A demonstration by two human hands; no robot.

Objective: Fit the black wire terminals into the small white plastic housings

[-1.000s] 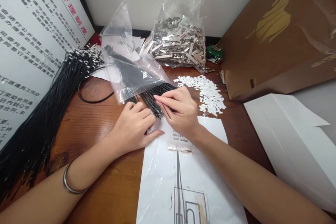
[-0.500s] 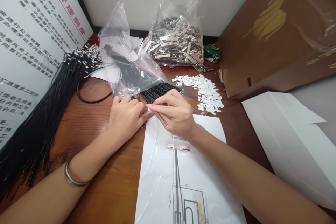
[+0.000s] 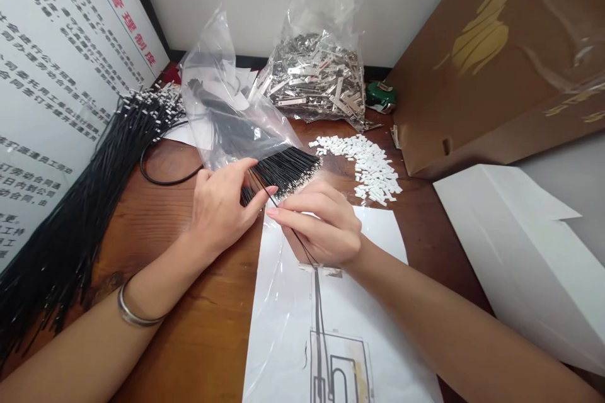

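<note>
A thin black wire (image 3: pixel 301 244) in my hands, at a wooden table (image 3: pixel 189 340) against a pale wall (image 3: pixel 212 0).
The printed board (image 3: pixel 42 107) is cut off at the left, as is the bundle of black wires (image 3: pixel 89 214) below it. My left hand (image 3: pixel 224 204) has thumb and forefinger parted around the wire; whether they touch it, I can't tell. A clear bag (image 3: pixel 203 132) half covers more wires. My right hand (image 3: pixel 326 220) pinches the wire, hiding part of the printed sheet (image 3: pixel 274 327). The brown box (image 3: pixel 420 94) runs out of view.
</note>
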